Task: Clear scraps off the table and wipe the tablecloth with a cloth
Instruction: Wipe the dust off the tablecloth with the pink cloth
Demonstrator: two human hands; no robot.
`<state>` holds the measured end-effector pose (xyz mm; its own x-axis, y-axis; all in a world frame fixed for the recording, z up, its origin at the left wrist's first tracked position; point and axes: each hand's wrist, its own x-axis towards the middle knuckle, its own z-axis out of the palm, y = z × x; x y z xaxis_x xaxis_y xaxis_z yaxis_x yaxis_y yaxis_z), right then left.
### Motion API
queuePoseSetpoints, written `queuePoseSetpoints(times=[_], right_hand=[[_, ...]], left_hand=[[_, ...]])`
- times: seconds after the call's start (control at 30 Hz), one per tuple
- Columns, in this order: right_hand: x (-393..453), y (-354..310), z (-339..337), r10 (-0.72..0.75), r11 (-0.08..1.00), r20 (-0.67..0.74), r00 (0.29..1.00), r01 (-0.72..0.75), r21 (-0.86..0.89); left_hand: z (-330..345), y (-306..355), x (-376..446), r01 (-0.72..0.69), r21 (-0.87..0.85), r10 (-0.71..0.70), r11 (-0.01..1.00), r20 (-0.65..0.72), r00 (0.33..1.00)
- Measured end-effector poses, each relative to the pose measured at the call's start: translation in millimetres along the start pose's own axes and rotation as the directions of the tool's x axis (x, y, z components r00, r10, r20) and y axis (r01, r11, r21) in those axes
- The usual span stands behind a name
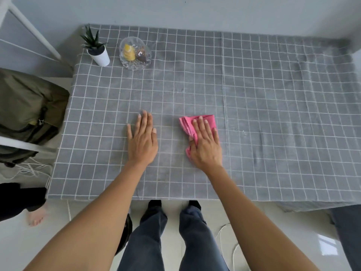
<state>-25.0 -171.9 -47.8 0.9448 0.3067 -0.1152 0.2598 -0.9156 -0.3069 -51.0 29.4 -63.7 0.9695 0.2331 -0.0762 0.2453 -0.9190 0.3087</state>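
Observation:
A grey tablecloth with a white grid covers the table. A folded pink cloth lies on it near the front middle. My right hand lies flat on top of the pink cloth, fingers spread and pressing it down; part of the cloth shows beyond the fingertips and by the thumb. My left hand rests flat on the bare tablecloth a little to the left, fingers extended, holding nothing. No scraps show on the tablecloth.
A small potted succulent in a white pot and a clear glass bowl with yellow and brown items stand at the far left corner. An olive bag sits left of the table. Another person's bare foot is on the floor at left.

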Motion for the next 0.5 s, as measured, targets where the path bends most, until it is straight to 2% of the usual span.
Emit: queuePoseSetpoints(times=[0.07,0.17,0.27,0.5], right_hand=[[-1,25,-9,0.039,0.999,-0.005,0.999,-0.039,0.01],[-5,41,-17,-0.018,1.0,0.031,0.999,0.018,0.007],[-6,40,-15,-0.045,0.999,0.015,0.999,0.045,-0.001],[-10,57,-15,-0.041,0.998,-0.004,0.999,0.042,0.039]], left_hand=[[5,22,0,-0.02,-0.024,0.021,0.999,0.018,1.0],[17,68,-4,-0.103,-0.033,0.105,0.994,0.045,0.993],[29,101,-10,-0.117,-0.013,0.117,0.993,0.037,0.992],[35,102,-11,-0.106,0.053,0.106,0.993,-0.001,0.994]])
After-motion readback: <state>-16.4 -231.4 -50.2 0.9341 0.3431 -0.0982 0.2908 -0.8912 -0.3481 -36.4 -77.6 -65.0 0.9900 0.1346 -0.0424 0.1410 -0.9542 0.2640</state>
